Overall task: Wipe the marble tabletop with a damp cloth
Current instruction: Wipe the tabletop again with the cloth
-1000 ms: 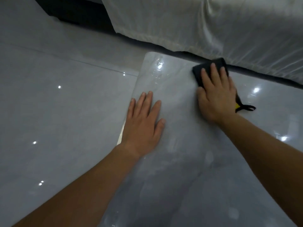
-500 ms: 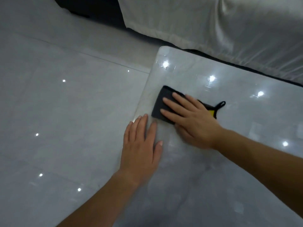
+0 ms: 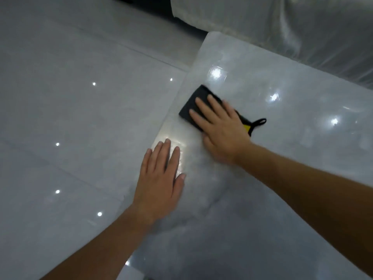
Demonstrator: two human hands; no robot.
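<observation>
Cloth: dark cloth (image 3: pixel 200 92) lying flat on the marble tabletop (image 3: pixel 292 168), left of the frame's centre and just inside the slab's left edge.
Cloth axis: long side runs from upper left down to lower right, ending in a yellow tag (image 3: pixel 246 127) and a hanging loop (image 3: pixel 260 122).
Right hand: right hand (image 3: pixel 222 130) lies palm down on the cloth, fingers straight and pressing, not curled round it.
Cloth from grip: mostly under the fingers and palm; 1 bare end sticks out past the fingertips toward the upper left, the loop trails out at the right.
Left hand: left hand (image 3: pixel 161 182) rests flat with straight fingers on the slab's left edge, below the cloth and apart from it, holding nothing.
Nearer hand: the right, already on the cloth.
Key relation: likely the short gap between cloth and table edge; a further push to the upper left would run it over onto the tiled floor (image 3: pixel 70 118).
Beyond: pale draped fabric (image 3: pixel 292 27), upper right.
</observation>
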